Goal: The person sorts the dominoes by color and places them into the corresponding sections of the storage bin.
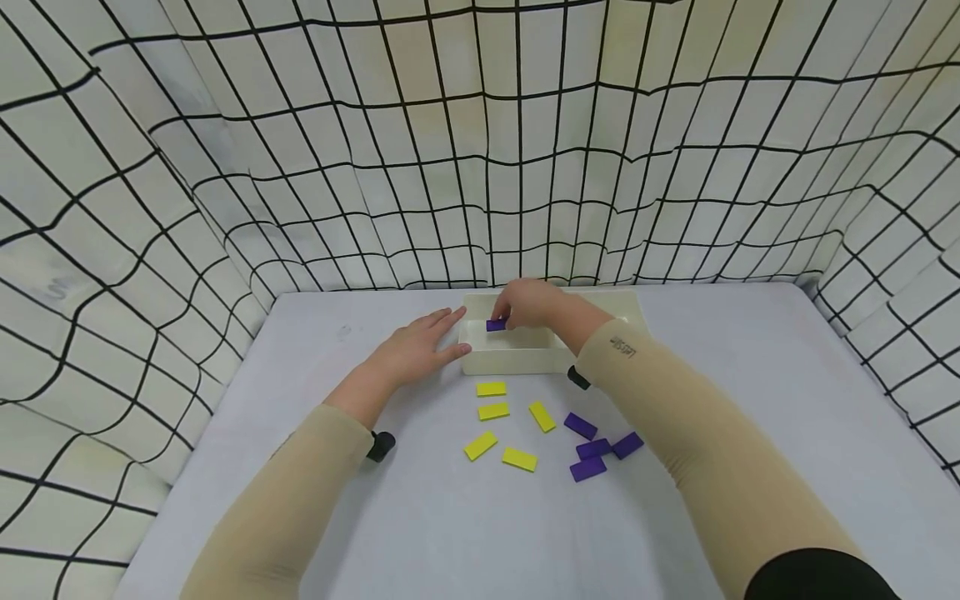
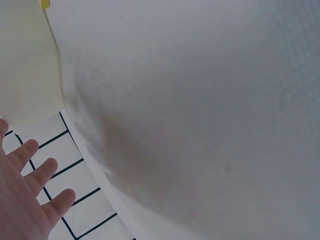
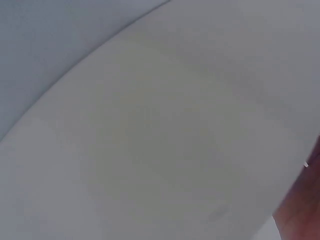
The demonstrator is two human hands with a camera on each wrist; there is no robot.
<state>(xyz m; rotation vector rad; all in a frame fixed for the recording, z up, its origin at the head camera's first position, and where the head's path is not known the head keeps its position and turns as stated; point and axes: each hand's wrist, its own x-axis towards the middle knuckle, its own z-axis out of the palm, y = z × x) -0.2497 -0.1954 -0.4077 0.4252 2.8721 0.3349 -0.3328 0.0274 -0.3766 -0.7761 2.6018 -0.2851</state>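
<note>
A purple block [image 1: 496, 325] is pinched in the fingers of my right hand [image 1: 528, 303], inside or just over the left part of a white box [image 1: 517, 362]. My left hand [image 1: 411, 350] is at the box's left end, fingers and thumb spread; whether it touches the wall I cannot tell. In the left wrist view the left hand's [image 2: 25, 195] fingers are straight beside the box's pale wall [image 2: 30, 65]. The right wrist view has only a dark edge of the right hand [image 3: 302, 207]; its fingertips and the block are out of that picture.
On the white table [image 1: 450, 533], several yellow blocks [image 1: 519, 459] lie in front of the box. Several purple blocks [image 1: 588, 468] lie to their right, near the right forearm. Black netting [image 1: 517, 167] over pale walls stands behind and at both sides.
</note>
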